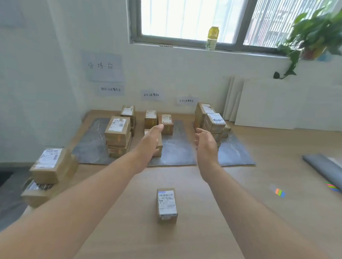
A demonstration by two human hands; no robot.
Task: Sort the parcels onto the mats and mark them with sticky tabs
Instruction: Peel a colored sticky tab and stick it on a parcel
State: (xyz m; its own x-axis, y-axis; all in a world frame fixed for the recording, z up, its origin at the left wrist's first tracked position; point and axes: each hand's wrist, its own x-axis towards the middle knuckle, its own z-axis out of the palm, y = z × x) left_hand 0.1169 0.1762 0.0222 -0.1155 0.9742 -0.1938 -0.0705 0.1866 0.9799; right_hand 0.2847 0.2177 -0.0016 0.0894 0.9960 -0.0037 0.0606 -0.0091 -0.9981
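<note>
reaching over the table, your left hand and right hand are both wide open and empty above the middle mat. stacked parcels sit on the mats; one parcel lies nearer you, tabs well right.

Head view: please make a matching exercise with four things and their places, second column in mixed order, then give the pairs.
1. single parcel
2. yellow bottle
3. sticky tabs
4. potted plant

A. window sill, right end
B. bare table, right of the arms
C. bare table, between the forearms
D. window sill, middle

Pairs: 1-C, 2-D, 3-B, 4-A
</note>
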